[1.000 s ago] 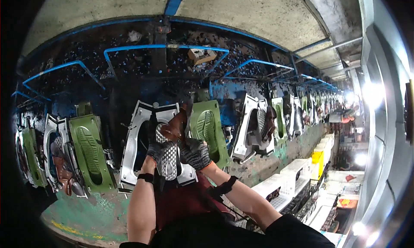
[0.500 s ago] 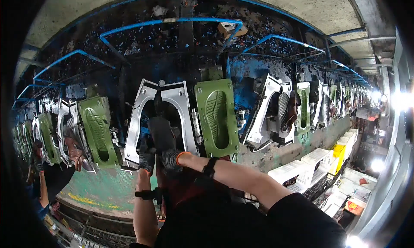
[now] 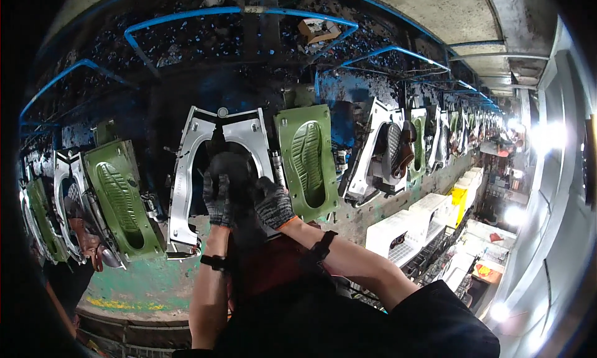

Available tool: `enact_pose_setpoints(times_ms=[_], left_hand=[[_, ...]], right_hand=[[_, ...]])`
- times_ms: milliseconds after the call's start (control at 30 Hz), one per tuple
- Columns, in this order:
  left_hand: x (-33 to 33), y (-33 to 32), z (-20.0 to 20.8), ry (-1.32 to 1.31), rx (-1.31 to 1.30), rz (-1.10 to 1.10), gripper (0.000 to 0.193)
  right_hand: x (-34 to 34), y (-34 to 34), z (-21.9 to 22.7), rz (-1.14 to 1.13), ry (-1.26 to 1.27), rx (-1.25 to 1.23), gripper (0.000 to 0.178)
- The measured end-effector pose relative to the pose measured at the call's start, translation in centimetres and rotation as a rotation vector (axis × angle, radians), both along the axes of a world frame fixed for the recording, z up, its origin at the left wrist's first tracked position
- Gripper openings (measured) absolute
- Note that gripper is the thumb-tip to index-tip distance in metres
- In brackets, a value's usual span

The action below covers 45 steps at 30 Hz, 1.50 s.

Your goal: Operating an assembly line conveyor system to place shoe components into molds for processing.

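Note:
A black shoe upper (image 3: 231, 165) sits within the opening of a silver mould frame (image 3: 184, 190), its lower part dark against my clothing. My left hand (image 3: 217, 202), in a grey knit glove, grips its left side with the fingers pointing up along it. On the right side, my gloved right hand (image 3: 274, 205) has its fingers bent and closed against the upper; the fingertips are partly hidden. Just right of that hand stands a green sole mould (image 3: 307, 162) with a ribbed, foot-shaped hollow.
Another green mould (image 3: 119, 199) stands to the left, near a brown leather shoe (image 3: 84, 233) on its mould. More moulds run off to the right. Blue guard rails (image 3: 242, 11) cross behind. White crates (image 3: 404, 230) stand at right, near a yellow crate (image 3: 458, 199).
Both hands have moved up along the black upper, whose top now looks rounded and tilted back. The view has shifted; the other person's arm at left is mostly out of sight.

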<state>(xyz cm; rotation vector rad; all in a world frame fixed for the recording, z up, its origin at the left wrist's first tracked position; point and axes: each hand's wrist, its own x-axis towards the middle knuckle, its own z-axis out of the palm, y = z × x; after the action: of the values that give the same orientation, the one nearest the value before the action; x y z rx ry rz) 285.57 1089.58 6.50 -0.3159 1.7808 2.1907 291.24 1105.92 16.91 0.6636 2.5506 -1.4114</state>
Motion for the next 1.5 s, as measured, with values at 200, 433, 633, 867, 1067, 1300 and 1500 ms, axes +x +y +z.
enact_pose_setpoints(times_ms=[200, 433, 633, 867, 1067, 1300, 1500], left_hand=[[-3.3, 3.3, -2.3, 0.157, -0.475, -0.160, 0.056], [1.8, -1.3, -2.6, 0.708, -1.379, -0.562, 0.047], [5.2, -0.7, 3.7, 0.111, -0.736, -0.079, 0.035], [6.9, -1.8, 4.7, 0.006, -0.691, -0.408, 0.049], [6.1, -5.2, 18.3, 0.443, -1.769, -0.875, 0.101], [6.3, -13.6, 17.5, 0.055, -1.335, -0.974, 0.123], [12.2, -8.1, 17.3, 0.393, -1.240, -1.216, 0.120]], right_hand=[[-0.2, 2.4, -1.6, -0.025, -0.004, 0.240, 0.036], [8.1, 0.3, -2.2, 0.320, -0.239, 0.114, 0.037], [2.7, 2.9, -1.4, 0.677, -0.200, 0.172, 0.020], [-8.2, -2.1, 8.6, 1.435, 0.144, 0.816, 0.045], [-8.3, -2.6, 6.8, 1.332, 0.132, 0.916, 0.044], [-5.7, 1.7, 1.7, 0.867, 0.682, 1.102, 0.039], [-2.5, 1.6, 5.1, 0.676, 0.436, 0.609, 0.055]])
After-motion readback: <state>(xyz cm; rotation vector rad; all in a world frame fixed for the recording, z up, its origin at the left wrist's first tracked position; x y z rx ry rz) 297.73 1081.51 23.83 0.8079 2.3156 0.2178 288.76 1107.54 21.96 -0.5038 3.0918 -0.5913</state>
